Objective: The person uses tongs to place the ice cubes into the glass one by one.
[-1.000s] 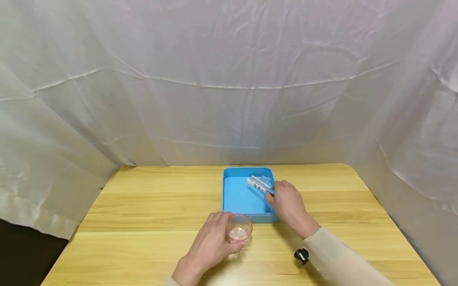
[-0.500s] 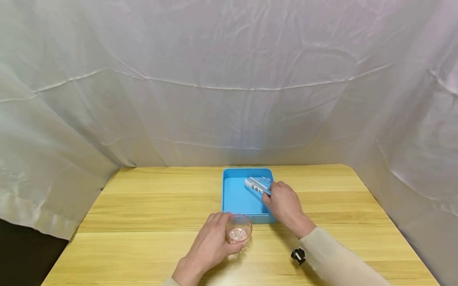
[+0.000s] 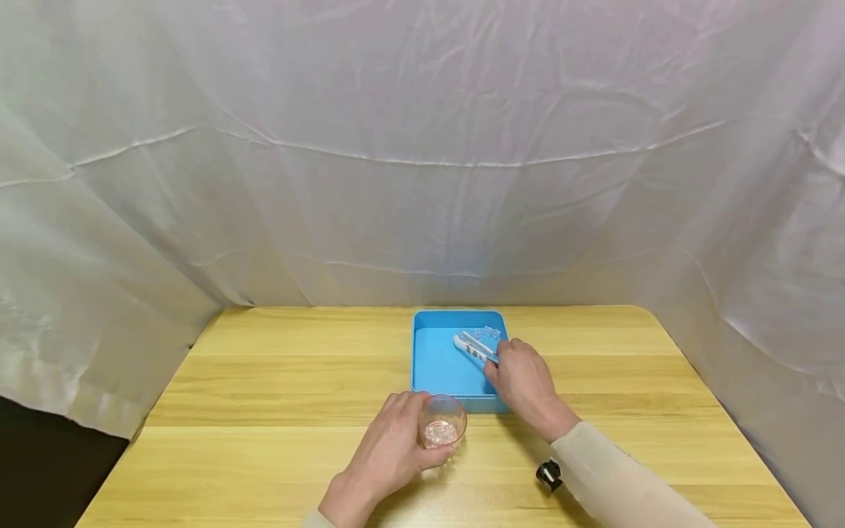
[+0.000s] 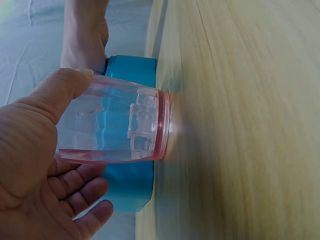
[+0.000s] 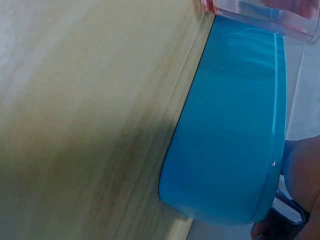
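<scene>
My left hand [image 3: 389,447] grips a clear, pink-tinted cup [image 4: 115,125] standing upright on the table, thumb at its rim and fingers round its far side. Several clear, ice-like cubes [image 4: 142,122] lie in the bottom of the cup. Just beyond it sits a shallow blue tray [image 3: 439,367]. My right hand [image 3: 527,378], over the tray's right wall, holds white tongs [image 3: 474,347] with dark markings and a blue handle end. The tong tips are inside the tray, beside more clear cubes [image 3: 488,332] near the back right corner. The right wrist view shows mostly the tray's outer wall.
The wooden table [image 3: 277,389] extends around the tray and cup. Pale grey cloth [image 3: 422,220] hangs behind the table and along both sides. A black wrist device [image 3: 549,475] sits under the right sleeve.
The right hand has shifted slightly left, and the tong tips have come a little nearer the front of the tray, with their arms closer together. The left hand and cup have stayed put.
</scene>
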A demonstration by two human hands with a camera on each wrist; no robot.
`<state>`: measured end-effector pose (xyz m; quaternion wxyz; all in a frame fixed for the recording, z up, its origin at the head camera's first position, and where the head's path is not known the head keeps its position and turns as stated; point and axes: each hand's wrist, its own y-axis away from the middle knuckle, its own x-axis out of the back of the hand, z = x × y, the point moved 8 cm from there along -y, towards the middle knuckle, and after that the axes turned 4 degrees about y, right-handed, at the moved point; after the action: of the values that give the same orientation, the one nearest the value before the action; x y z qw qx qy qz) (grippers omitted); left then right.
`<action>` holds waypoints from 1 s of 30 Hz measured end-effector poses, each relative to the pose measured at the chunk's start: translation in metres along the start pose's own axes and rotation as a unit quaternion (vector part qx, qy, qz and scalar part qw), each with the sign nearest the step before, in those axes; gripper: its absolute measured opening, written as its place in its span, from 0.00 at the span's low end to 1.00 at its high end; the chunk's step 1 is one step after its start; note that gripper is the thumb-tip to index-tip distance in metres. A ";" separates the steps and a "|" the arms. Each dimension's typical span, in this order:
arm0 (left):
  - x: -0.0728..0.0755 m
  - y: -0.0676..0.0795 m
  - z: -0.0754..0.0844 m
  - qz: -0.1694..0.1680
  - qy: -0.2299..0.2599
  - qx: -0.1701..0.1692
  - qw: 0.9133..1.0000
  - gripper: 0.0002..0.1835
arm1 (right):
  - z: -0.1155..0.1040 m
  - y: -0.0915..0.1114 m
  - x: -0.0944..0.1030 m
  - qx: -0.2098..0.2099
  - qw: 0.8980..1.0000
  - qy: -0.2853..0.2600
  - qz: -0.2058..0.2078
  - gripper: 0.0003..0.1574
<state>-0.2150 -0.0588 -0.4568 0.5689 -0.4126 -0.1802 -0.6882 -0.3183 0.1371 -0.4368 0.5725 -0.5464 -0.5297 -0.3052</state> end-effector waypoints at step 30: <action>0.003 0.000 -0.004 0.002 0.006 0.006 1.000 0.40 | -0.004 0.027 0.025 0.033 0.999 -0.020 0.035 0.12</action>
<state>-0.2168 -0.0635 -0.4573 0.5740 -0.4057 -0.1803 -0.6880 -0.2862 0.1446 -0.4208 0.5899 -0.5516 -0.5314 -0.2559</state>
